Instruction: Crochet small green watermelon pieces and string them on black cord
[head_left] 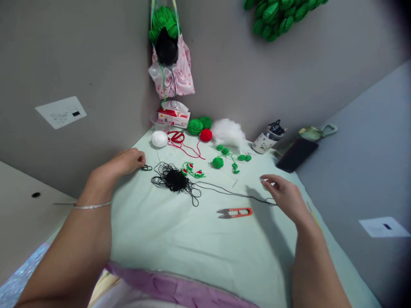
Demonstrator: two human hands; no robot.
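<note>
My left hand (126, 162) rests at the left of the pale green cloth (180, 239), fingers pinched on a small dark green crocheted piece (146, 168). My right hand (282, 192) hovers at the right, fingers loosely curled, thumb and forefinger close together near the end of a black yarn strand (231, 192). That strand runs left to a tangled heap of black yarn (173, 179). Orange thread snips (235, 212) lie just left of my right hand.
Small green and red crocheted pieces (192, 170), green yarn balls (195, 126), a red ball (206, 134), a white ball (159, 138), white stuffing (228, 130), a tissue box (174, 115), a bottle (266, 139) and a black phone (297, 154) lie farther back. A bag (173, 72) hangs on the wall.
</note>
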